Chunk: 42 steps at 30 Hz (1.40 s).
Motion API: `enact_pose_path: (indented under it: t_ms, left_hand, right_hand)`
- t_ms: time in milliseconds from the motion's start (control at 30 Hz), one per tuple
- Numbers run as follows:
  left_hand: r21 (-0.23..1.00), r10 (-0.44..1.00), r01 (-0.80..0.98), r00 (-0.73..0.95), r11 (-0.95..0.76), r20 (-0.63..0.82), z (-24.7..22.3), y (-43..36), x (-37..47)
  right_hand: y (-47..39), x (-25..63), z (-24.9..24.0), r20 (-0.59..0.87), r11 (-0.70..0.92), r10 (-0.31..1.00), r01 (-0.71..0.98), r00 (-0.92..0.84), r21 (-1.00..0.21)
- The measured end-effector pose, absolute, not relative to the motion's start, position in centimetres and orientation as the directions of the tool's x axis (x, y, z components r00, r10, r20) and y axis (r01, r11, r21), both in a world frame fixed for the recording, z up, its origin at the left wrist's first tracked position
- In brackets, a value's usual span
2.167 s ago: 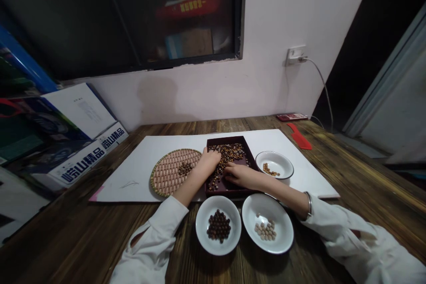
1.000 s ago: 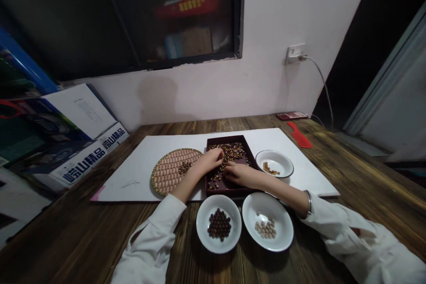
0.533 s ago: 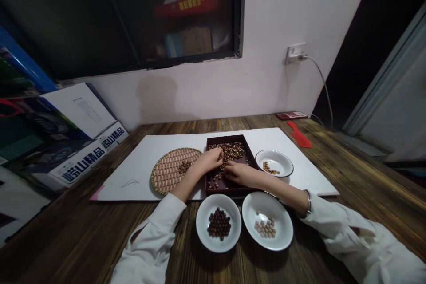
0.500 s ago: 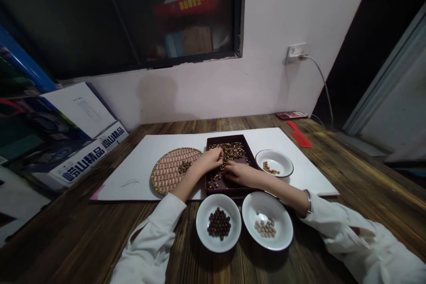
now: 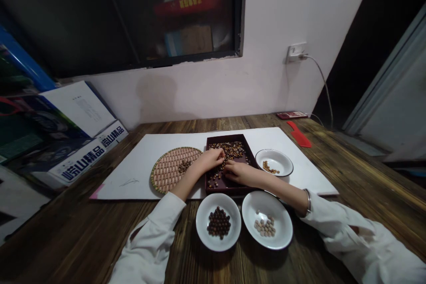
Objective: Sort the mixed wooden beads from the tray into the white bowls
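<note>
Both my hands are over a dark red tray (image 5: 246,141) of mixed brown and pale beads (image 5: 233,147). At the tray's left side, my left hand (image 5: 214,158) has its fingers curled together above the beads; anything between them is too small to make out. My right hand (image 5: 237,172) reaches in from the right, fingers bent down among the beads, their tips hidden. A round woven mat (image 5: 166,169) with a small heap of beads lies left of the tray. Nearer me stand a white bowl (image 5: 218,242) of dark beads and another bowl (image 5: 267,242) of pale beads.
A third white bowl (image 5: 284,164) with yellowish beads is right of the tray. Under these lies a white board (image 5: 133,164) on the wooden table (image 5: 359,186). A red comb (image 5: 299,135) and a phone (image 5: 292,115) are at the back right. Boxes (image 5: 86,155) stand at the left.
My left hand has shifted very slightly and its fingers have drawn together a little. My right hand stays at nearly the same spot in the tray.
</note>
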State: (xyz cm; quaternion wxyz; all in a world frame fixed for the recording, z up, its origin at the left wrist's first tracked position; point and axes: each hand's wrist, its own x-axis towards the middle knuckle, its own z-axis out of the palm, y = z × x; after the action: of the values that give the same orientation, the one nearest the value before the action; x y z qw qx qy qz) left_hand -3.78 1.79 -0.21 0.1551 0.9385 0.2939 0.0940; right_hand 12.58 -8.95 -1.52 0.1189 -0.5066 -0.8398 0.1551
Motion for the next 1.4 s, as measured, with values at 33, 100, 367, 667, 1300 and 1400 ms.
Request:
enact_pose_path:
  t_ms: [33,100,367,667,1300,1400]
  left_hand:
    - [0.346,0.582,0.525,0.809,-0.778,0.084,-0.20,1.79,-3.79]
    - [0.338,0.584,0.527,0.808,-0.779,0.086,-0.18,1.76,-3.81]
    - [0.316,0.574,0.525,0.814,-0.791,0.086,-0.01,1.67,-3.72]
    - [0.399,0.576,0.500,0.813,-0.769,0.091,-0.10,1.90,-3.70]
    - [0.519,0.602,0.473,0.792,-0.712,0.104,-0.25,2.06,-3.84]
    - [0.524,0.604,0.475,0.791,-0.707,0.098,-0.35,2.23,-3.85]
  right_hand:
    - [-8.96,12.58,-1.53,0.041,0.437,0.888,0.814,-0.458,-0.383]
    - [-9.00,12.58,-1.51,0.044,0.437,0.888,0.811,-0.457,-0.389]
    - [-9.04,12.53,-1.39,0.043,0.431,0.891,0.811,-0.452,-0.396]
    - [-9.16,12.60,-1.31,0.045,0.432,0.891,0.816,-0.451,-0.384]
    - [-8.81,12.71,-1.80,0.053,0.441,0.887,0.806,-0.459,-0.395]
    - [-8.98,12.48,-1.34,0.046,0.422,0.897,0.824,-0.439,-0.377]
